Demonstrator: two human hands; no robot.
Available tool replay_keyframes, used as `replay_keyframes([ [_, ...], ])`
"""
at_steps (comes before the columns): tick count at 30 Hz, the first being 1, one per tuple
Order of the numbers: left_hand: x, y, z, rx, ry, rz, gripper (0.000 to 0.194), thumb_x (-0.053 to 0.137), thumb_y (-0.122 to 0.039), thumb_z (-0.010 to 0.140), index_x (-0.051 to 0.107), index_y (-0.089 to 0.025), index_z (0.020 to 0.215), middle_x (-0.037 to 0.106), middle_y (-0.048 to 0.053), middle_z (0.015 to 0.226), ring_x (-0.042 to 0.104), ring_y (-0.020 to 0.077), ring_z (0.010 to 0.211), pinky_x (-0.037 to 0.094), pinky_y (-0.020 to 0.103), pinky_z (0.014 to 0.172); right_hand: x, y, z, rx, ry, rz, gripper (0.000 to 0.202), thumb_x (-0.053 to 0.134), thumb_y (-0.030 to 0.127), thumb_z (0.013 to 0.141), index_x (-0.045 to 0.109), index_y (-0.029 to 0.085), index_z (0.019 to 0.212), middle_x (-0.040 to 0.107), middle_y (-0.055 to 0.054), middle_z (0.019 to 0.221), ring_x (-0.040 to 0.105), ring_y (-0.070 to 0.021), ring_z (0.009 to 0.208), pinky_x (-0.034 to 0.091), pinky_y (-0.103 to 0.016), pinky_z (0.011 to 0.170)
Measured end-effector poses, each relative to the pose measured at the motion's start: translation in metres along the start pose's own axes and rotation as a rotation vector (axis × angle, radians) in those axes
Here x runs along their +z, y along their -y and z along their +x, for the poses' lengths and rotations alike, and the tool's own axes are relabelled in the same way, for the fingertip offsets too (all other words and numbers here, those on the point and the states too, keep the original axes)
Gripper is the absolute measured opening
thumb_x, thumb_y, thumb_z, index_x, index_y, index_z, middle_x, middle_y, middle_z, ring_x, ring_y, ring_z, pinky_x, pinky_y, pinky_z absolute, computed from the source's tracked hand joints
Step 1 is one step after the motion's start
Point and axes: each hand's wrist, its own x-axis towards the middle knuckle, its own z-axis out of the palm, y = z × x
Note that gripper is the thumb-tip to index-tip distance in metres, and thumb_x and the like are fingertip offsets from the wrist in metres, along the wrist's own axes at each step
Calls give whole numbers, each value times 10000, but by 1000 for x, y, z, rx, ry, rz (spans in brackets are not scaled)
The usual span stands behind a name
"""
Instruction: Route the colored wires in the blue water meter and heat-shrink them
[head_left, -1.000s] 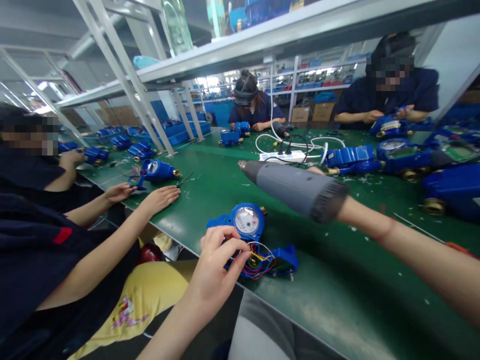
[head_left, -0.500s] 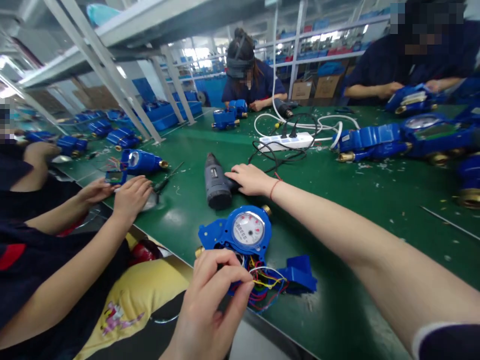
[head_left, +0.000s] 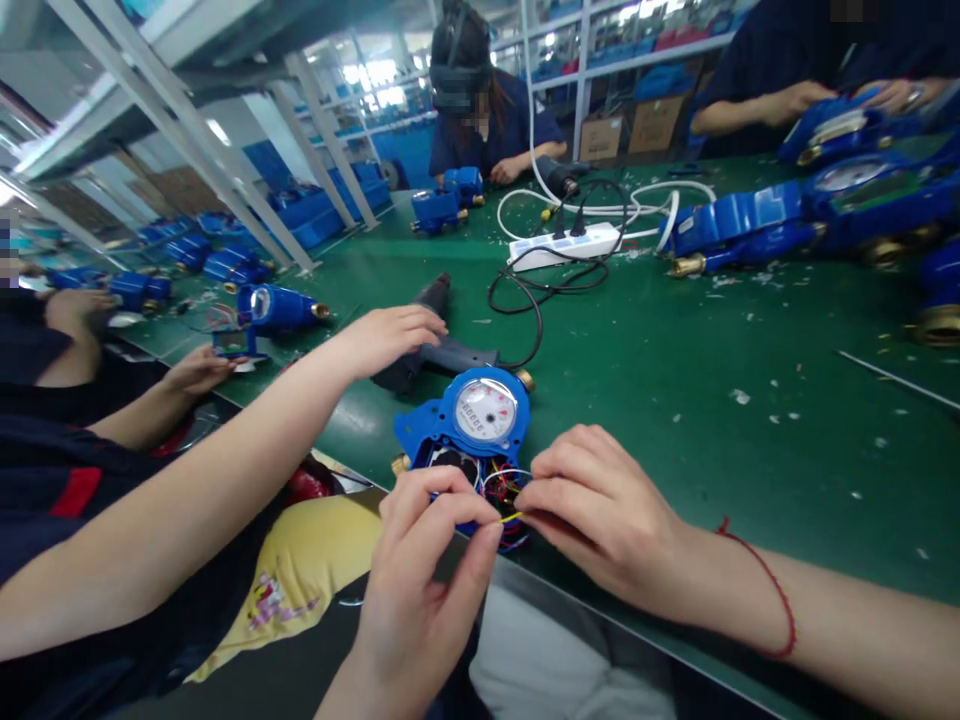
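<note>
A blue water meter (head_left: 486, 408) with a round white dial lies near the table's front edge, its lower housing open and coloured wires spilling out. My left hand (head_left: 431, 560) pinches a thin yellow wire (head_left: 511, 517) just in front of that housing. From the other side, my right hand (head_left: 600, 510), a red string at its wrist, pinches the same wire close by. The blue cover part seen earlier is hidden behind my right hand. Behind the meter a dark heat gun (head_left: 465, 356) lies on its side, with a co-worker's hand (head_left: 397, 340) over it.
The green table (head_left: 675, 400) carries a white power strip (head_left: 566, 246) with looped cords. More blue meters (head_left: 739, 225) stand at the right, others at the left. A thin metal rod (head_left: 896, 380) lies at right. Several co-workers sit around the table.
My right hand has left the heat gun and come back to the wires beside my left hand. The co-worker's hand has reached over to the heat gun, which has turned.
</note>
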Motion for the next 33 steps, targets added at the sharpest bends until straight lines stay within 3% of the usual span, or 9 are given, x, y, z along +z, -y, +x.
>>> replay_keyframes([
  [6, 6, -8, 3, 102, 10, 63, 165, 663, -45, 831, 606, -200, 831, 638, -31, 763, 530, 141, 774, 371, 269, 741, 1, -1, -2, 50, -7, 225, 115, 577, 134, 940, 642, 107, 849, 583, -52, 814, 493, -166, 775, 367, -317, 681],
  [11, 10, -7, 2, 78, 17, 28, 173, 606, -47, 871, 590, -195, 783, 631, -32, 737, 515, 134, 720, 344, 276, 699, 1, -1, -1, 324, -128, 649, 136, 659, 63, 856, 655, 147, 750, 581, 5, 754, 552, -109, 732, 422, -218, 646],
  [15, 10, -1, -1, 5, -22, 55, 176, 594, -85, 891, 563, -221, 783, 612, -45, 739, 515, 148, 718, 326, 303, 701, -18, -5, 1, 462, -222, 671, 174, 647, 113, 873, 611, 169, 713, 555, 23, 744, 524, -100, 703, 400, -216, 623],
  [17, 9, 2, -3, -18, -22, 46, 167, 582, -108, 904, 555, -233, 797, 609, -50, 751, 518, 154, 728, 330, 308, 701, -33, -2, -2, 388, -82, 633, 242, 568, 229, 964, 586, 172, 730, 547, 17, 744, 515, -104, 702, 391, -233, 626],
  [19, 8, 3, -4, -25, -9, 28, 155, 570, -128, 915, 554, -244, 813, 615, -52, 770, 525, 160, 755, 338, 308, 708, -45, 5, -8, 231, 197, 547, 389, 423, 353, 1034, 553, 171, 716, 533, 8, 703, 500, -123, 694, 388, -279, 665],
  [22, 7, 3, -4, -29, -1, 23, 141, 573, -146, 917, 558, -253, 826, 620, -57, 779, 530, 162, 776, 345, 305, 708, -47, 17, -17, 124, 416, 293, 377, 383, 299, 1039, 521, 167, 714, 522, -15, 710, 449, -161, 714, 363, -335, 691],
  [27, 6, 4, -4, -28, -3, 7, 130, 579, -137, 910, 572, -253, 852, 614, -54, 782, 525, 157, 763, 352, 301, 688, -21, 15, -12, 197, 130, 128, 118, 498, 114, 948, 615, 119, 957, 555, -76, 949, 442, -200, 863, 378, -339, 720],
  [30, 7, 5, -6, -19, -5, -5, 129, 586, -137, 906, 570, -248, 843, 613, -48, 774, 524, 157, 757, 359, 301, 689, -4, 8, -4, 144, 111, 36, 100, 569, 132, 925, 643, 104, 863, 561, -78, 890, 443, -208, 826, 363, -350, 691],
  [33, 9, 6, -7, -14, -3, 2, 150, 584, -135, 907, 564, -241, 804, 602, -48, 740, 516, 153, 725, 359, 300, 680, 2, 0, 0, 223, -1, 180, 156, 604, 60, 880, 633, 106, 733, 561, -48, 785, 476, -177, 785, 378, -319, 689],
])
